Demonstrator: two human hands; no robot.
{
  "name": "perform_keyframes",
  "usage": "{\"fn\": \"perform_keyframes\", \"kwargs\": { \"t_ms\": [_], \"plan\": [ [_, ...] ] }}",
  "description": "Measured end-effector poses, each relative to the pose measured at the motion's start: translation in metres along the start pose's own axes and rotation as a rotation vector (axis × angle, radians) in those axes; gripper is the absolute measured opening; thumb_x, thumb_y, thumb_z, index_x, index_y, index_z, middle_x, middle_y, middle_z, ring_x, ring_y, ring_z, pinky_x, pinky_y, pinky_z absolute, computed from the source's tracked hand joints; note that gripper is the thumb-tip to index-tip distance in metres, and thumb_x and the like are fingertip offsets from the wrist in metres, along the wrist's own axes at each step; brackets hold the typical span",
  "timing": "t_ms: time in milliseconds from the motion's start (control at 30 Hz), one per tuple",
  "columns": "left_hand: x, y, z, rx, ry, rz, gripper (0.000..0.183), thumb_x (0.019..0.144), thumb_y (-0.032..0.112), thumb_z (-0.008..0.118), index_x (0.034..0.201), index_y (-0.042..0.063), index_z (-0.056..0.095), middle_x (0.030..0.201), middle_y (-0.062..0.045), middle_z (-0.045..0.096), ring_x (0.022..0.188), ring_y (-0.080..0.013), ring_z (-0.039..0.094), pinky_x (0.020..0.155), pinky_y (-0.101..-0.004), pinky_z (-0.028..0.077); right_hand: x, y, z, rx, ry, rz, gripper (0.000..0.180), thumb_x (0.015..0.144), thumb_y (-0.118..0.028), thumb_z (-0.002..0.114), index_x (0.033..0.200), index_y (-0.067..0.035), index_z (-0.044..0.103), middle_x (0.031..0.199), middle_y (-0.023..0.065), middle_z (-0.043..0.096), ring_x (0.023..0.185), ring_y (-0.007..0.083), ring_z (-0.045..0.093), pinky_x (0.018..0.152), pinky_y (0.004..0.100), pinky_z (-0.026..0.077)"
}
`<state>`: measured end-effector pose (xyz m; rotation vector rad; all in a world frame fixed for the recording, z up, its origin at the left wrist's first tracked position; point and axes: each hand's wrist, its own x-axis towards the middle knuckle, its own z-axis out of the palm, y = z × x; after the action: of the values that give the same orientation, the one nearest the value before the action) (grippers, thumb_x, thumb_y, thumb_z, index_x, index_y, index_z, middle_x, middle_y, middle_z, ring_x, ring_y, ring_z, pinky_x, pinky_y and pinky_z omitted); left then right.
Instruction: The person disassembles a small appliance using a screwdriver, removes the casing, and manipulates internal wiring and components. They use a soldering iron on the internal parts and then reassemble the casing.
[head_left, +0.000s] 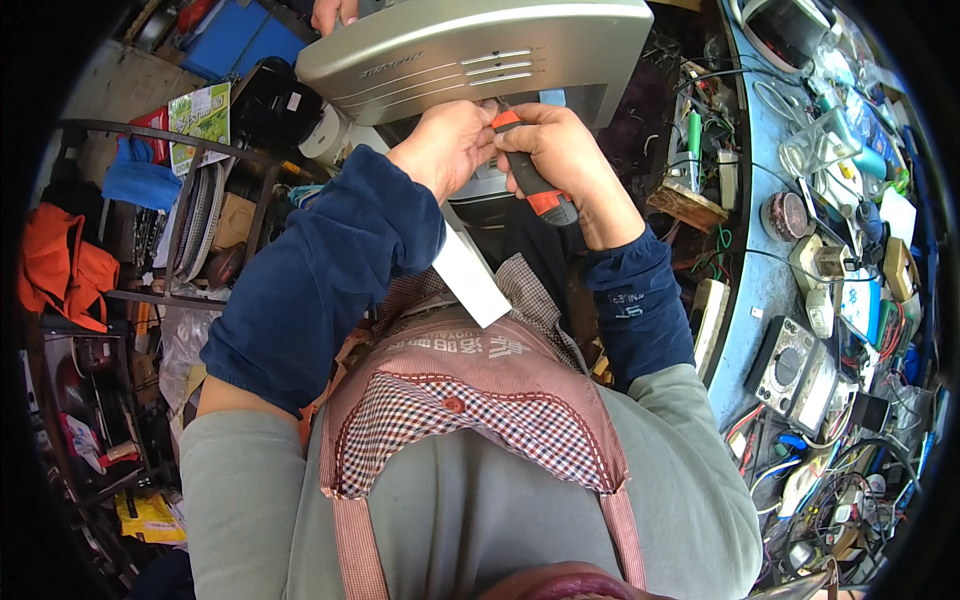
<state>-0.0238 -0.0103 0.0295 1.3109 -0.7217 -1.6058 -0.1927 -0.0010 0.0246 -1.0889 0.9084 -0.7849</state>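
A large silver-grey appliance housing (487, 56) stands tilted before me, with slots and line markings on its face. My right hand (555, 150) is closed around a black and red handled tool (531, 176), whose tip points up toward the housing's lower edge. My left hand (454, 142) meets it at that edge, fingers pinched near the tool's front end; what they pinch is hidden. Below my hands a white flat strip (469, 277) slants down to my apron. A small light-blue piece (553, 97) shows at the housing's edge.
Another person's hand (334, 13) touches the housing's upper left. On the right, a blue workbench (731, 352) holds an analog multimeter (787, 367), cables and a round tin (784, 215). An open wooden box (686, 206) with parts stands beside it. A metal rack (172, 296) with clutter is on the left.
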Motion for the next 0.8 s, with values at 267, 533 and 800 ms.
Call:
{"fn": "perform_keyframes", "kwargs": {
  "t_ms": [267, 533, 800],
  "plan": [
    [0.012, 0.0, -0.01, 0.197, -0.047, -0.019, 0.017, 0.118, 0.016, 0.053, 0.117, 0.003, 0.064, 0.092, -0.008, 0.066, 0.066, -0.0213, 0.061, 0.057, -0.0377, 0.052, -0.001, 0.021, 0.026, 0.214, 0.116, -0.082, 0.019, 0.098, -0.001, 0.068, 0.113, 0.009, 0.073, 0.081, 0.0126, 0.073, 0.059, 0.0199, 0.07, 0.053, 0.0323, 0.059],
    [0.004, 0.001, -0.012, 0.027, -0.093, -0.019, 0.017, 0.115, 0.011, 0.054, 0.124, 0.0, 0.064, 0.111, -0.011, 0.073, 0.084, -0.023, 0.072, 0.062, -0.0362, 0.056, -0.004, 0.004, 0.003, 0.258, 0.006, -0.012, 0.023, 0.1, -0.004, 0.069, 0.118, 0.008, 0.073, 0.083, 0.0113, 0.074, 0.059, 0.0192, 0.07, 0.054, 0.0323, 0.06],
    [-0.008, 0.006, -0.01, -0.063, -0.047, -0.037, 0.019, 0.115, 0.004, 0.049, 0.127, -0.005, 0.059, 0.117, -0.017, 0.069, 0.095, -0.0293, 0.074, 0.084, -0.045, 0.064, -0.006, -0.027, -0.001, -0.016, -0.089, 0.102, 0.027, 0.101, -0.007, 0.068, 0.122, 0.009, 0.072, 0.08, 0.0103, 0.073, 0.057, 0.0169, 0.068, 0.052, 0.0303, 0.059]
  ]
}}
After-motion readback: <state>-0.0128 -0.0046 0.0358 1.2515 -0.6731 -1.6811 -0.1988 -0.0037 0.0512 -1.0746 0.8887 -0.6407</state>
